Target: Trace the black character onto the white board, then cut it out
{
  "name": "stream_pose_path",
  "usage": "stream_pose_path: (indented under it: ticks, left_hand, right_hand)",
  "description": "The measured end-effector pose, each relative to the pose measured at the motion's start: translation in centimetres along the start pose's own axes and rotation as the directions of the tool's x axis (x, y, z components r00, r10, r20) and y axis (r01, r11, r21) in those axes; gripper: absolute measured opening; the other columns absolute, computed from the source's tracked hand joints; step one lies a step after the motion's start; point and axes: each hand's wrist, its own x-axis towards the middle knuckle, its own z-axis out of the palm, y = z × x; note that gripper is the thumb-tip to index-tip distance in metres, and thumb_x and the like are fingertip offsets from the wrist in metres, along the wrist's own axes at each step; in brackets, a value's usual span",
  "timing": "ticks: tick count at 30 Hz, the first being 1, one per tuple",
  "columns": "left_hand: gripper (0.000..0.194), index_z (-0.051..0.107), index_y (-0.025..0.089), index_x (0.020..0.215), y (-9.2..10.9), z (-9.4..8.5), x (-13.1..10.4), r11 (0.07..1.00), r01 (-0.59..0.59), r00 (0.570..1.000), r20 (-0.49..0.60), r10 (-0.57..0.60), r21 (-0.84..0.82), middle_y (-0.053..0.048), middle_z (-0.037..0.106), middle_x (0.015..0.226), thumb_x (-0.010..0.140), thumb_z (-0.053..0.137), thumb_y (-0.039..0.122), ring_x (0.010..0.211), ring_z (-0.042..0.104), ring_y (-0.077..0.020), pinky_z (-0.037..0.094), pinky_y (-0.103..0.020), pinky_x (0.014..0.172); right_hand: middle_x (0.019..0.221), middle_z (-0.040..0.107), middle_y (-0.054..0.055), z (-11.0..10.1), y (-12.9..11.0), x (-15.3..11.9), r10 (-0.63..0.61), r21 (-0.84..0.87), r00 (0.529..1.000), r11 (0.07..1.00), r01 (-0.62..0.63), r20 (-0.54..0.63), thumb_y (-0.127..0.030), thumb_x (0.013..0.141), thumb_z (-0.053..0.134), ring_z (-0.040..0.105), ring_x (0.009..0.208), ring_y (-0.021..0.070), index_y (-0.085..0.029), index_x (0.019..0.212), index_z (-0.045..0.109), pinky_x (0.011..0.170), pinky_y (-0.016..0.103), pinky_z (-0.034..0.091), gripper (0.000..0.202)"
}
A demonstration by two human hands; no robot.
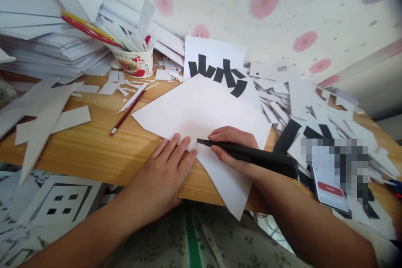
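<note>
A large white board (201,104) with angled edges lies on the wooden table, one pointed end hanging over the front edge. My right hand (235,146) is wrapped round a black cutter-like tool (266,160), its tip touching or just above the board near the lower middle edge. Just left of that tip, my left hand (168,171) lies flat with fingers spread, fingertips on the board's lower edge and palm over the table. Behind the board is a white sheet (213,50) with several black strips on it.
A paper cup (133,63) full of sticks and white strips stands at the back left. A pencil (127,113) lies left of the board. White offcuts (276,92) and a phone (331,182) are on the right. Stacked white boards (53,54) rise at the far left.
</note>
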Motion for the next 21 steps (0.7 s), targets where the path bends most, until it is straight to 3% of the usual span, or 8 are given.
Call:
stream_pose_path:
  ticks: [5, 11, 21]
  left_hand:
    - [0.098, 0.04, 0.017, 0.146, 0.2, -0.2, 0.2, 1.0, 0.011, 1.0, 0.0, -0.011, 0.002, -0.018, 0.03, 0.156, 0.061, 0.079, 0.044, 0.144, 0.025, -0.0412, 0.021, -0.055, 0.118]
    - [0.095, 0.041, 0.018, 0.146, 0.3, -0.6, 0.4, 0.999, 0.05, 0.998, 0.037, -0.049, -0.021, -0.017, 0.03, 0.157, 0.061, 0.078, 0.039, 0.144, 0.024, -0.0409, 0.021, -0.058, 0.117]
    - [0.091, 0.04, 0.02, 0.146, 0.5, -0.9, 0.4, 0.995, 0.084, 0.995, 0.053, -0.081, -0.051, -0.013, 0.031, 0.157, 0.063, 0.074, 0.034, 0.145, 0.024, -0.0383, 0.018, -0.061, 0.116]
  right_hand:
    - [0.099, 0.072, 0.004, 0.0, 0.4, -0.5, -0.067, -0.035, 0.996, 0.997, 0.069, 0.056, -0.019, 0.082, 0.066, 0.07, 0.087, 0.0166, -0.025, 0.102, 0.067, 0.077, 0.03, 0.058, 0.02]
    - [0.094, 0.071, 0.004, 0.2, 0.6, -0.8, -0.068, -0.032, 0.998, 0.997, 0.069, 0.018, -0.016, 0.08, 0.067, 0.07, 0.083, 0.0172, -0.024, 0.1, 0.066, 0.074, 0.03, 0.058, 0.022]
    - [0.094, 0.07, 0.003, 0.2, -0.8, -1.3, -0.052, -0.152, 0.998, 0.987, 0.054, 0.019, -0.015, 0.083, 0.063, 0.069, 0.08, 0.015, -0.025, 0.101, 0.062, 0.071, 0.028, 0.057, 0.02]
